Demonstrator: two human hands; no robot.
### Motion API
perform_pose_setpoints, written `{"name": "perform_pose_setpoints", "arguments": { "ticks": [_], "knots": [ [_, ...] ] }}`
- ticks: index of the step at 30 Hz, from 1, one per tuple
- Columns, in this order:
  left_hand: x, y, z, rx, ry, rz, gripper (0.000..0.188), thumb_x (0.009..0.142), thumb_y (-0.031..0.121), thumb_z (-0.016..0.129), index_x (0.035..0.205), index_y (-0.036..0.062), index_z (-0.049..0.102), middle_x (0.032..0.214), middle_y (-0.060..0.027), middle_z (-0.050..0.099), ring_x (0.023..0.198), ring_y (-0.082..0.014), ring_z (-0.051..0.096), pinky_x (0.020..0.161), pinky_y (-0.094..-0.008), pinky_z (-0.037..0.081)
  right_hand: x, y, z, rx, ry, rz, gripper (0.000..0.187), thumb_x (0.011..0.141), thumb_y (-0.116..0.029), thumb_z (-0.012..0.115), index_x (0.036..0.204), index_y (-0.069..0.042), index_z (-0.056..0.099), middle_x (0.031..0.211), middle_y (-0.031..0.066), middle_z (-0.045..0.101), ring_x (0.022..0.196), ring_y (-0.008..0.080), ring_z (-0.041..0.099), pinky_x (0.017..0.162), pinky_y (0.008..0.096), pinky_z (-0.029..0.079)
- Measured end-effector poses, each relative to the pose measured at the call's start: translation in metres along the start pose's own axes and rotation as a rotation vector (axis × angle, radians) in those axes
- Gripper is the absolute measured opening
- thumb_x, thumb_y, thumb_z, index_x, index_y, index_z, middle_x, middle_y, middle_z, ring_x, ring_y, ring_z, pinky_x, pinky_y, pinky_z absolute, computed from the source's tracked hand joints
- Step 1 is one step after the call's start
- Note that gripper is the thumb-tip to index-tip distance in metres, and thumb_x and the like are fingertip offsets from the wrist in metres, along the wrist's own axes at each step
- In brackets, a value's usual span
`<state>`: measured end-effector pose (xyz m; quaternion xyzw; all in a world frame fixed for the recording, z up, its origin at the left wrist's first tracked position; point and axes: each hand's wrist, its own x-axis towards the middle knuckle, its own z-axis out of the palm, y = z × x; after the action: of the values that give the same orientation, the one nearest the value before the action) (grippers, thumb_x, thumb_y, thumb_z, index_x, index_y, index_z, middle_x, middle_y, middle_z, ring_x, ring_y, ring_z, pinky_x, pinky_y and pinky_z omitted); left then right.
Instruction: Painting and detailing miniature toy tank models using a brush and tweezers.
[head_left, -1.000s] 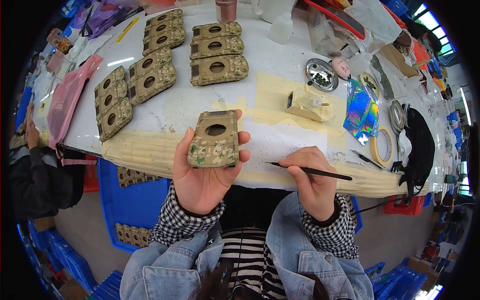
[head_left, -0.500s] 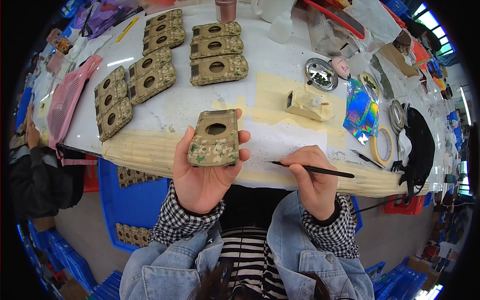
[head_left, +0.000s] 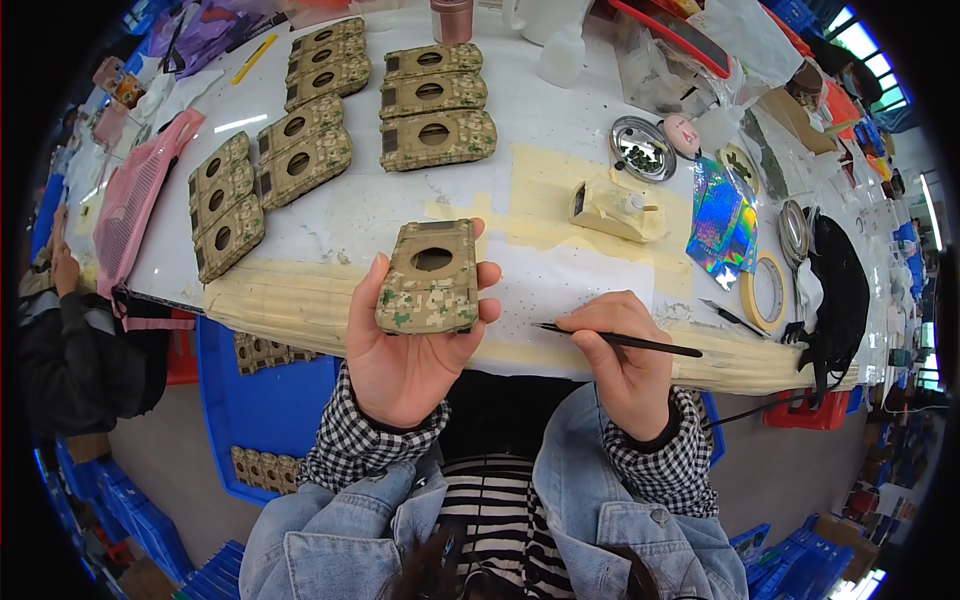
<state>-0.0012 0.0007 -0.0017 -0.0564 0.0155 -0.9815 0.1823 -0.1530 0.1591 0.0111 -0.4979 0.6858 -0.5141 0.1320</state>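
Note:
My left hand [head_left: 405, 375] is closed around a camouflage-patterned model tank hull [head_left: 428, 290], thumb on its left side and fingertips along the right. A round opening shows in the hull's top, and green and pale square patches cover the end toward me. My right hand [head_left: 625, 355] pinches slim black tweezers [head_left: 640, 343] between thumb and fingers. Their pointed tip lies to the left, just right of the hull and apart from it, over a white sheet [head_left: 600, 275] dotted with tiny dark specks.
Rows of similar hulls [head_left: 437, 138] stand at the back left. Farther right are a tape-covered block [head_left: 615, 210], a round metal dish [head_left: 642, 148] of dark green bits, shiny holographic film [head_left: 722, 220] and a tape roll [head_left: 765, 290]. A blue tray [head_left: 270, 410] sits below the table edge.
My right hand and the tweezers have shifted very slightly left, toward the hull. The left hand and its hull look unmoved.

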Motion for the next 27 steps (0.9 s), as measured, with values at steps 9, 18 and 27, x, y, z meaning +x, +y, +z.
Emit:
{"name": "perform_pose_setpoints", "arguments": {
  "ticks": [9, 18, 27],
  "knots": [
    [0.0, 0.0, -0.001, 0.005, 0.005, 0.004, 0.068, 0.1, 0.043, 0.03, 0.146, -0.0032, 0.01, 0.128, -0.0314, 0.045, 0.11, -0.039, 0.058, 0.091, -0.0398, 0.055, -0.001, 0.001, -0.001, 0.004, 0.002, 0.004, 0.009, 0.082, -0.007, 0.069, 0.089, -0.002, 0.069, 0.082, 0.0069, 0.066, 0.081, 0.023, 0.057, 0.072, 0.0321, 0.047],
    [-0.001, 0.0, -0.001, 0.006, 0.006, -0.002, 0.068, 0.1, 0.043, 0.031, 0.146, -0.0029, 0.01, 0.129, -0.0312, 0.045, 0.11, -0.0386, 0.058, 0.092, -0.0397, 0.055, -0.003, 0.002, 0.0, 0.068, 0.051, 0.023, 0.008, 0.084, -0.006, 0.067, 0.089, -0.001, 0.068, 0.083, 0.0072, 0.066, 0.082, 0.0217, 0.057, 0.072, 0.0307, 0.047],
    [-0.002, -0.008, 0.0, -0.032, -0.007, -0.075, 0.073, 0.099, 0.041, 0.033, 0.147, 0.0003, -0.005, 0.135, -0.0372, 0.035, 0.112, -0.0407, 0.057, 0.094, -0.0397, 0.053, 0.01, -0.02, -0.018, 0.319, 0.137, -0.001, 0.018, 0.093, -0.013, 0.057, 0.095, 0.002, 0.067, 0.088, 0.0109, 0.066, 0.083, 0.0184, 0.057, 0.076, 0.0291, 0.044]
  ]
}}
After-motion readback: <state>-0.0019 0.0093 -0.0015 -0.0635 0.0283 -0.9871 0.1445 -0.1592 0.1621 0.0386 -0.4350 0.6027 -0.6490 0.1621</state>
